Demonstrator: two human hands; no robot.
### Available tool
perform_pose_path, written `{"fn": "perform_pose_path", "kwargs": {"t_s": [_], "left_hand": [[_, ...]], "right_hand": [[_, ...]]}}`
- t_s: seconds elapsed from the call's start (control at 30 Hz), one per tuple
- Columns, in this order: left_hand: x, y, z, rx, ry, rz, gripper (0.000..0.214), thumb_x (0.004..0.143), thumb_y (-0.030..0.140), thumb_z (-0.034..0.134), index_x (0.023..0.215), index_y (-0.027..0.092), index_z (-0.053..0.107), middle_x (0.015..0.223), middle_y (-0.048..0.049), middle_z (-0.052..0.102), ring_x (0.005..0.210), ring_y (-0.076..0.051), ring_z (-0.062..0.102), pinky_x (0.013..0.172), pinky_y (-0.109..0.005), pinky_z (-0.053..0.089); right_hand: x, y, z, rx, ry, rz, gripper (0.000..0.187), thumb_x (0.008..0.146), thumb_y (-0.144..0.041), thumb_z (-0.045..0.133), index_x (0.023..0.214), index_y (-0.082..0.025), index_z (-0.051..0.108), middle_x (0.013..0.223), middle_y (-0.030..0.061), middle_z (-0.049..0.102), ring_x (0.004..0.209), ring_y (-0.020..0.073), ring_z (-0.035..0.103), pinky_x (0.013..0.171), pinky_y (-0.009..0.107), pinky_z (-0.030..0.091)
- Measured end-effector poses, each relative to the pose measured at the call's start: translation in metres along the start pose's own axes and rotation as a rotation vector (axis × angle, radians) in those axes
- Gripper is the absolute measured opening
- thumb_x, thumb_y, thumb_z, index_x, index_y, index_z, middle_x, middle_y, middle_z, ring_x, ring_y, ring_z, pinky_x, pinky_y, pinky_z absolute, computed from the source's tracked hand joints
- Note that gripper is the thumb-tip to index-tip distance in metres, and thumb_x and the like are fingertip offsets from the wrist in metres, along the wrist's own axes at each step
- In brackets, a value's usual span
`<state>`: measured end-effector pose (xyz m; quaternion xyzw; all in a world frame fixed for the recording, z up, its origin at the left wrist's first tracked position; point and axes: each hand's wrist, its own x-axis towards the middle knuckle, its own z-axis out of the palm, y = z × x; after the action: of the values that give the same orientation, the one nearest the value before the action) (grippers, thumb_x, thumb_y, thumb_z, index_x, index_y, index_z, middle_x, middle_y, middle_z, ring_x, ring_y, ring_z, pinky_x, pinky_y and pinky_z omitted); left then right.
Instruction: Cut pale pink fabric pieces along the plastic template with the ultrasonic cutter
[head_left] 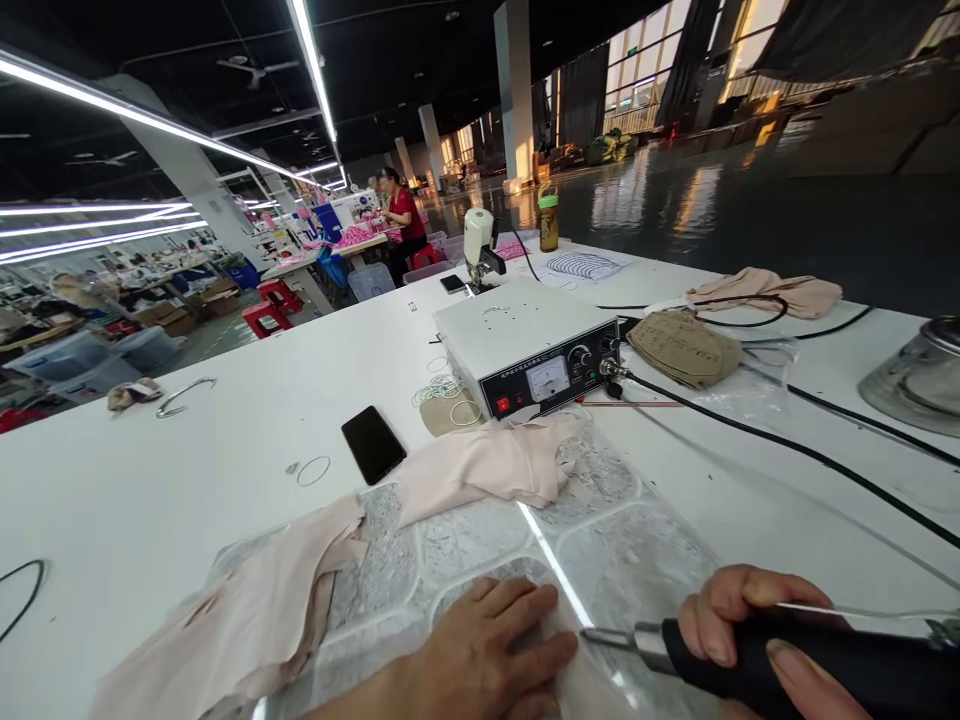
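Note:
My left hand point(480, 650) lies flat, fingers stretched out, on pale fabric over a clear compartmented tray point(622, 560) near the table's front edge. My right hand point(757, 640) is wrapped round a black hand tool point(810, 665) whose metal tip points left, close to my left fingertips. The tool's black cable point(787, 445) runs back to a white control box point(536, 350) with a dial and knobs. Pale pink fabric pieces lie across the tray, one point(487, 465) at its far side and one point(247, 610) at its left.
A black phone point(373, 443) lies left of the control box on the white table point(225, 430). Beige padded pieces point(686, 347), pink cloth point(765, 290) and a glass lid point(919, 380) sit to the right. A small white machine point(478, 240) and a bottle point(548, 216) stand farther back. A person in red sits far off.

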<state>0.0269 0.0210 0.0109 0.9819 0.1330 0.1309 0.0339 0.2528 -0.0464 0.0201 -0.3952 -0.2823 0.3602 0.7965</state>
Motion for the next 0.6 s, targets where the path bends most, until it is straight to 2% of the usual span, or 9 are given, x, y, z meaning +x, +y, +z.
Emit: {"fn": "perform_pose_path", "kwargs": {"t_s": [0.13, 0.27, 0.6], "left_hand": [[-0.001, 0.003, -0.002, -0.033, -0.020, -0.033, 0.040, 0.104, 0.046, 0.037, 0.128, 0.020, 0.056, 0.134, -0.0100, 0.056, 0.110, -0.025, 0.058, 0.086, -0.036, 0.048], [-0.002, 0.005, -0.002, -0.069, -0.042, -0.052, 0.038, 0.104, 0.044, 0.038, 0.127, 0.020, 0.056, 0.136, -0.0103, 0.054, 0.111, -0.026, 0.056, 0.087, -0.037, 0.045], [-0.001, 0.003, -0.001, -0.030, -0.018, -0.013, 0.039, 0.102, 0.045, 0.045, 0.126, 0.017, 0.056, 0.133, -0.0114, 0.057, 0.113, -0.025, 0.057, 0.090, -0.035, 0.046]], "right_hand": [[0.008, 0.003, 0.016, 0.034, 0.068, -0.005, 0.014, 0.072, -0.029, 0.069, 0.076, -0.022, 0.057, 0.063, -0.0016, 0.053, 0.047, 0.0133, 0.053, 0.046, 0.031, 0.052], [0.011, 0.010, 0.023, -0.024, 0.020, -0.051, 0.013, 0.071, -0.026, 0.069, 0.079, -0.021, 0.059, 0.067, -0.0011, 0.056, 0.051, 0.0143, 0.056, 0.050, 0.034, 0.054], [0.012, 0.014, 0.024, -0.067, -0.041, -0.094, 0.008, 0.077, -0.023, 0.066, 0.083, -0.022, 0.060, 0.070, -0.0019, 0.057, 0.053, 0.0130, 0.057, 0.053, 0.034, 0.056]]}}
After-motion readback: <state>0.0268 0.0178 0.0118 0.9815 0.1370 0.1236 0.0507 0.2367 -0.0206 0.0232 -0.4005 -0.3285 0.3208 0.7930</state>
